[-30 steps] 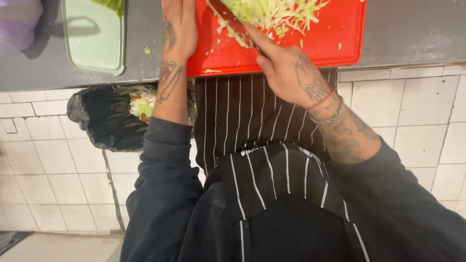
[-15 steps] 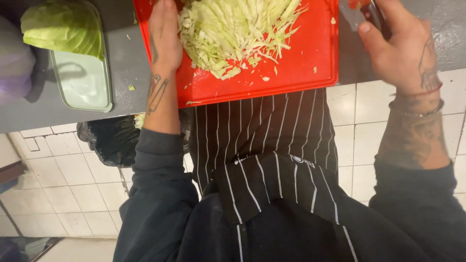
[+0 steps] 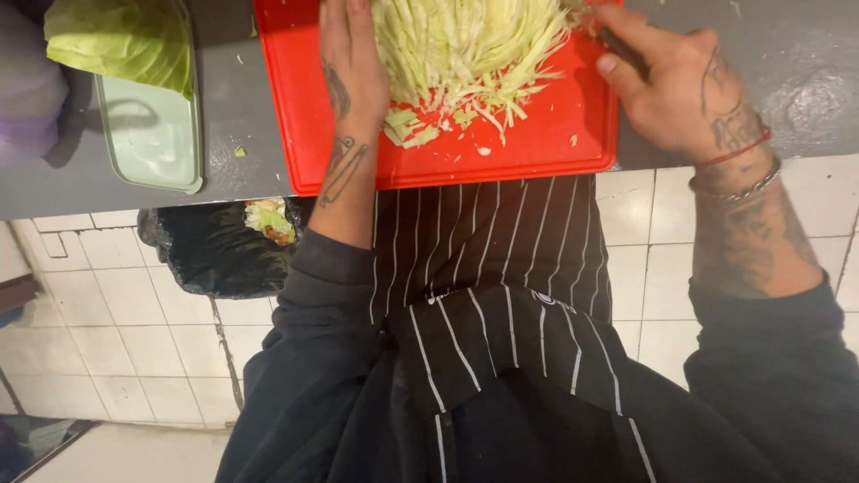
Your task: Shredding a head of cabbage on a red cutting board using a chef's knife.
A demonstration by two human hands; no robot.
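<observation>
1. One grey countertop (image 3: 787, 54) runs across the top of the head view; white wall tiles (image 3: 635, 233) show below its edge.
2. One red cutting board (image 3: 528, 143) lies flat on the countertop, its near edge at the counter's lip.
3. One black bin bag (image 3: 206, 255) hangs open under the counter at left, green scraps inside.
4. One pale green tray (image 3: 148, 134) sits left of the board, well apart from it; one cabbage piece (image 3: 121, 40) rests over its far end.
5. One heap of shredded cabbage (image 3: 465, 45) covers the board's middle; loose shreds trail toward the near edge.
6. The left hand (image 3: 351, 63) lies palm down on the board, fingers together and extended, pressed against the heap's left side.
7. The right hand (image 3: 676, 89) is at the board's right edge, fingers curled tight around one dark knife handle (image 3: 622, 49); the blade is hidden where it meets the heap's right side.
8. One red cord and one metal chain circle the right wrist.
</observation>
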